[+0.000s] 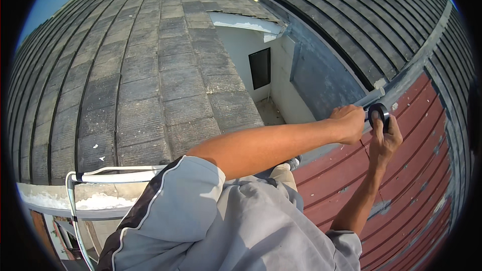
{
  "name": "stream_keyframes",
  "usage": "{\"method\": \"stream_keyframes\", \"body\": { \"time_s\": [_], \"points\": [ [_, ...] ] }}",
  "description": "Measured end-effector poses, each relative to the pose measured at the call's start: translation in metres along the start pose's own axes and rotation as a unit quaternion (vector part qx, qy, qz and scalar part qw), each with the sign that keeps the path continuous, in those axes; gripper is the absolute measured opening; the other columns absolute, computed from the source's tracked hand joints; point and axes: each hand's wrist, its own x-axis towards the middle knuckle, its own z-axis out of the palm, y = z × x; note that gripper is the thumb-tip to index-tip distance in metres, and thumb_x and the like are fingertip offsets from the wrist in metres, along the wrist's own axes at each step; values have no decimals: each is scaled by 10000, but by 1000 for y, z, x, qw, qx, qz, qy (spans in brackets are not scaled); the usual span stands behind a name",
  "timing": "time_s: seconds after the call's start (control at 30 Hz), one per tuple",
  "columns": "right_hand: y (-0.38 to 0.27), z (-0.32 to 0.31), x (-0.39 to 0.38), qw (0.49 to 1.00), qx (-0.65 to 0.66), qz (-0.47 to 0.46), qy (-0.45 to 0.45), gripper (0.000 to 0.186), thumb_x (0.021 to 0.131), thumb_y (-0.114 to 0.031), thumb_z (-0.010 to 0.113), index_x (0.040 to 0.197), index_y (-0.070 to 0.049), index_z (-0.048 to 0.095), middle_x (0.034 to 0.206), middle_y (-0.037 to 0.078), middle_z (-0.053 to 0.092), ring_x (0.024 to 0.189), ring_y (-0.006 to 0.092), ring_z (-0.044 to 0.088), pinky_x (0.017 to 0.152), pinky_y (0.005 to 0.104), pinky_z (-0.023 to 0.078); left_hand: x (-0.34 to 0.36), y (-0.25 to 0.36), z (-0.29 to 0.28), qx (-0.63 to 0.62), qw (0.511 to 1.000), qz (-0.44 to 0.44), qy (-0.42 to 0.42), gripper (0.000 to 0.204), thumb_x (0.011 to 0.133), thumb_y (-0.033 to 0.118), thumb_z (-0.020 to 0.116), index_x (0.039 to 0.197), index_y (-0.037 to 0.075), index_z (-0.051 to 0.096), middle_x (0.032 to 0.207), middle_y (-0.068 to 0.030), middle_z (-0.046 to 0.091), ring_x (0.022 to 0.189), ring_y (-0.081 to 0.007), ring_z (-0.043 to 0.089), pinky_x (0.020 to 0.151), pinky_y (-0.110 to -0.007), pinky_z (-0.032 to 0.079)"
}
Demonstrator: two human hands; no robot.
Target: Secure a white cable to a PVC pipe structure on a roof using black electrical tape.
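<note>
Currently, I am watching from the head camera as two bare hands are meeting right of centre in the frame, above the edge of a red ribbed roof (pixel 336 183). The right hand (pixel 386 141) is gripping a black roll (pixel 384 112), shaped like a thick ring, with the thumb pressing on its near face. The left hand (pixel 348 123) is curling closed just to the left of the roll; what its fingers are pinching is hidden, so I am not able to tell. The roll is therefore lying to the right of the left hand and at the upper end of the right, which is the nearer one because it is touching it. Being round, the roll is showing no true long axis, but it is appearing taller than wide, its face turning toward me and the left hand. The left forearm is stretching across the middle of the frame; the right is rising from the lower right. A grey tiled roof (pixel 145 70) is filling the upper left, and a blue-grey wall (pixel 324 73) is standing beyond the hands.
</note>
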Motion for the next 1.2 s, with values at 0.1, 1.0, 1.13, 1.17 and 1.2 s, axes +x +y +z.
{"method": "stream_keyframes", "body": {
  "time_s": [0.1, 1.0, 1.13, 1.17, 1.2],
  "points": [
    [-9, 25, 64, 968, -213, -118, -64, 284, 903, -218, 768, 893, 54, 685, 658, 178, 579, 555, 228, 534, 562, 385, 445, -6, 5, 10, 40, 999, 8, -3, 273, 786, -39, 693, 1055, -83, 693, 1097, -310, 713, 1106, -445, 701, 941, -499, 568],
    [83, 42, -37, 868, 413, 262, -88, 606, 1020, -654, 558, 1119, -67, 670, 1073, 34, 623, 1007, 148, 576, 870, 342, 480, 48, -33, -10, -165, 983, 42, -67, 523, 619, 9, 750, 1135, -56, 703, 888, -139, 720, 802, -231, 694, 737, -354, 550],
    [89, 41, -30, 868, 404, 249, -145, 433, 1017, -463, 670, 1092, -36, 681, 987, 25, 625, 894, 131, 579, 813, 314, 490, 51, -37, -12, -181, 978, 18, -107, 445, 627, -27, 732, 1071, -48, 699, 837, -121, 694, 695, -206, 670, 612, -345, 549],
    [73, 33, -25, 877, 367, 258, -172, 360, 1009, -373, 705, 1095, -24, 684, 962, 18, 624, 855, 124, 574, 782, 301, 488, 52, -41, -15, -199, 971, -6, -131, 394, 641, -42, 722, 1033, -37, 690, 815, -112, 680, 656, -190, 657, 560, -337, 539],
    [63, 23, -23, 878, 368, 256, -167, 360, 1009, -373, 705, 1095, -24, 684, 962, 18, 624, 855, 124, 574, 782, 301, 488, 54, -42, -17, -217, 964, -31, -154, 344, 655, -57, 712, 996, -25, 682, 793, -104, 667, 618, -173, 643, 508, -330, 528]
  ]
}}
